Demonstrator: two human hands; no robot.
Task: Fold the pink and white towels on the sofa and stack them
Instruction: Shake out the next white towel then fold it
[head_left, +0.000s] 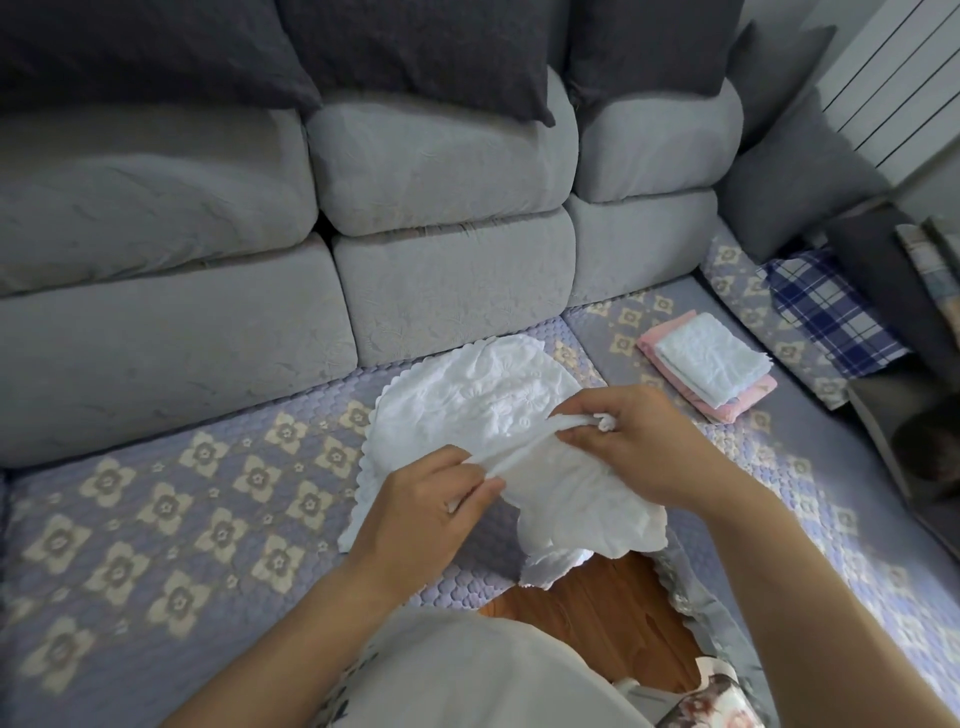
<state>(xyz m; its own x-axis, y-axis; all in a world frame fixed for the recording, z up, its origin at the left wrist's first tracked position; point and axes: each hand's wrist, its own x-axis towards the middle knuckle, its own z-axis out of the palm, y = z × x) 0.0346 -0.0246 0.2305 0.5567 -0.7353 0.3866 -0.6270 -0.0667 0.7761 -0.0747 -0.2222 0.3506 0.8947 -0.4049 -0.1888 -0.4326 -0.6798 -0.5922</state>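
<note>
Hands: left (421, 499), right (628, 441) pinch white towel (467, 405); folded stack (709, 364) beside plaid cushion (831, 312).

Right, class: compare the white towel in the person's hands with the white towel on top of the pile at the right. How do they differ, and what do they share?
The white towel in the hands is spread out and crumpled; the stacked white towel is folded into a neat rectangle. The first is gripped by the left hand and right hand and lies partly on the sofa cover; the second rests untouched on a folded pink towel. Both are white with embossed texture.
</note>
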